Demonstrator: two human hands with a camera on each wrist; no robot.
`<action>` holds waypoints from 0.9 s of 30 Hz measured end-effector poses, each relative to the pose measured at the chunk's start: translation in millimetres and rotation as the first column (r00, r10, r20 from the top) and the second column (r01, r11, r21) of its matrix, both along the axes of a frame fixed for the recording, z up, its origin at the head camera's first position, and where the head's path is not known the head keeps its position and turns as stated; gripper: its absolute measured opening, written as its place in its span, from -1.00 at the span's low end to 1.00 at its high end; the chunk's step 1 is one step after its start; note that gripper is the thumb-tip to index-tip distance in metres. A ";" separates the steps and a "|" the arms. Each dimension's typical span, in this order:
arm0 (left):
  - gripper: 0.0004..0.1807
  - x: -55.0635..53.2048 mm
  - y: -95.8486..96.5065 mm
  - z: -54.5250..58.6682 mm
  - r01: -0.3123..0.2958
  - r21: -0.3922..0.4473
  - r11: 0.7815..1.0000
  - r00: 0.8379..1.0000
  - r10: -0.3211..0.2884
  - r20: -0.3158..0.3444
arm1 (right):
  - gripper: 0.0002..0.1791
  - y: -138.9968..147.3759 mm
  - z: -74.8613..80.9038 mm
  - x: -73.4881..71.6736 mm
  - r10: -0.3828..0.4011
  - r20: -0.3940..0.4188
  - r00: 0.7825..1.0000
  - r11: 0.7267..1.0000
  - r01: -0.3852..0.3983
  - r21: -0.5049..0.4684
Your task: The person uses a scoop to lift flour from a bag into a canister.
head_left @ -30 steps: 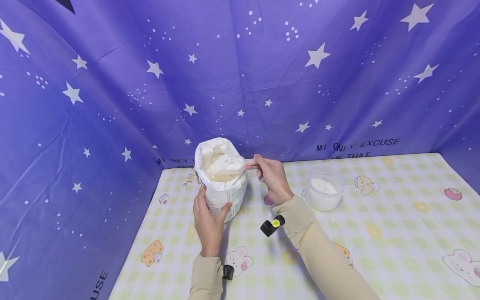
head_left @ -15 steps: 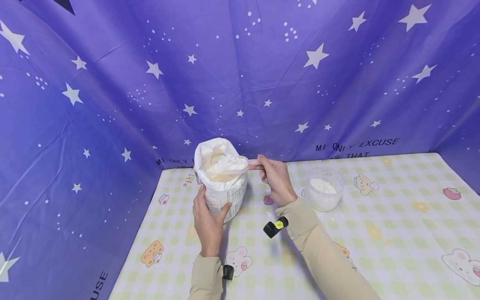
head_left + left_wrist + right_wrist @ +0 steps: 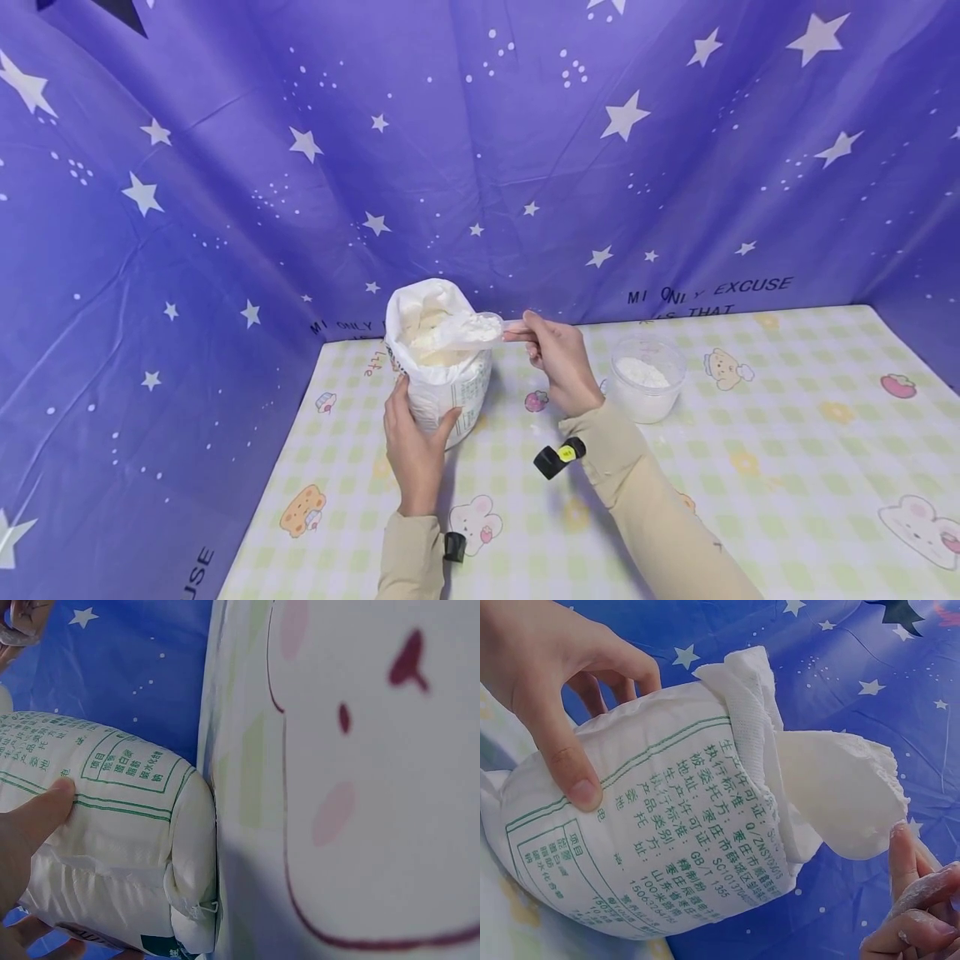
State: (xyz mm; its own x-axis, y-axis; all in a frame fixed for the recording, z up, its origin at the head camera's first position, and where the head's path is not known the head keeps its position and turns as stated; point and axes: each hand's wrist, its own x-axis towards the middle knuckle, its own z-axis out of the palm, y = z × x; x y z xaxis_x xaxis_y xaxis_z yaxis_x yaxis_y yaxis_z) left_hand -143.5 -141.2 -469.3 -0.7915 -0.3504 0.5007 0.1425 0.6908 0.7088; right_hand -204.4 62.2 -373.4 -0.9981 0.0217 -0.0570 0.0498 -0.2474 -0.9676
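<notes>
In the head view a white cloth-like bag (image 3: 467, 392) of flour stands upright, its mouth open. My left hand (image 3: 417, 454) grips its near side, thumb on the green-printed face. My right hand (image 3: 564, 365) pinches the handle of a clear scoop (image 3: 844, 791) heaped with white flour. The scoop lies over the bag's rim, its front part still above the mouth. White powder coats the right fingers (image 3: 922, 892) in the right wrist view. To the right of that hand is a clear round tub (image 3: 651, 404) partly filled with flour.
A checked tablecloth (image 3: 615, 533) with cartoon prints covers the table. Behind and to the left hangs a purple curtain (image 3: 525, 150) with white stars, close behind the bag.
My right hand has drawn the loaded scoop a little to the right, toward the bag's rim. The left hand stays on the bag, and the tub has not moved.
</notes>
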 end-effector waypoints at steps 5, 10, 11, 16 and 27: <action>-0.03 0.6 -0.6 -1.0 0.004 0.000 1.000 1.000 -0.004 -0.004 | -0.60 3.8 -0.4 2.3 0.000 0.005 1.000 1.000 0.000 -0.026; -0.02 0.9 -0.3 -1.6 0.008 0.001 1.000 1.000 -0.008 -0.015 | -0.60 8.6 1.0 5.8 -0.001 0.003 1.000 0.999 0.001 -0.043; -0.02 0.8 -0.1 -1.5 0.009 0.000 1.000 1.000 -0.009 -0.018 | -0.60 9.5 1.2 6.4 -0.002 0.003 1.000 0.999 0.002 -0.046; -0.03 0.6 0.9 -1.5 0.003 -0.001 1.000 0.999 -0.003 -0.032 | -0.61 14.5 0.7 8.4 -0.006 0.005 1.000 0.999 0.007 -0.053; -0.04 1.1 0.7 -0.1 0.007 0.004 1.000 1.000 -0.007 -0.011 | -0.57 23.8 -3.3 12.5 -0.028 -0.002 1.000 0.999 0.028 -0.022</action>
State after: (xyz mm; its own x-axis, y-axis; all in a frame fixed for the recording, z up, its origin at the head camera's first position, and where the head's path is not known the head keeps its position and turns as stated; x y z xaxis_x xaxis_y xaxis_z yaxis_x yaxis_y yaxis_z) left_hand -142.3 -140.5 -469.3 -0.7884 -0.3468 0.5081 0.1555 0.6868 0.7100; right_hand -191.9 85.9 -376.7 -0.9973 0.0482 -0.0551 0.0401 -0.2700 -0.9620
